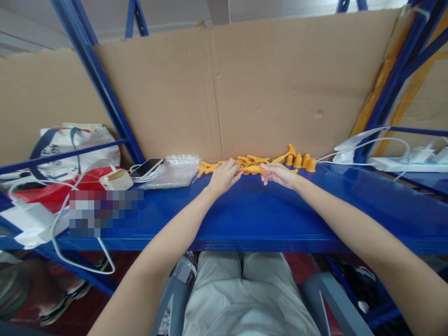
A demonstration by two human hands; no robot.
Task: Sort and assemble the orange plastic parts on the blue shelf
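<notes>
A yellow-orange plastic piece (255, 170) is stretched between my two hands at the back of the blue shelf. My left hand (225, 177) is closed, its fingers on the left end of that piece. At the right end, my right hand (278, 175) pinches it between thumb and fingertips, the other fingers loosely curled. Behind and around my hands lies a heap of similar yellow pieces (206, 168). A hammer-shaped yellow piece (285, 155) lies beyond my right hand, and several small yellow cup-shaped pieces (309, 163) stand beside it. My fingers hide part of the heap.
A cardboard panel (280, 88) rises behind the blue shelf top (252, 210). To the left are clear plastic bags (175, 175), a phone (149, 168), a power bank (116, 180) and white cables. A power strip (392, 164) lies far right; another person's leg shows lower left.
</notes>
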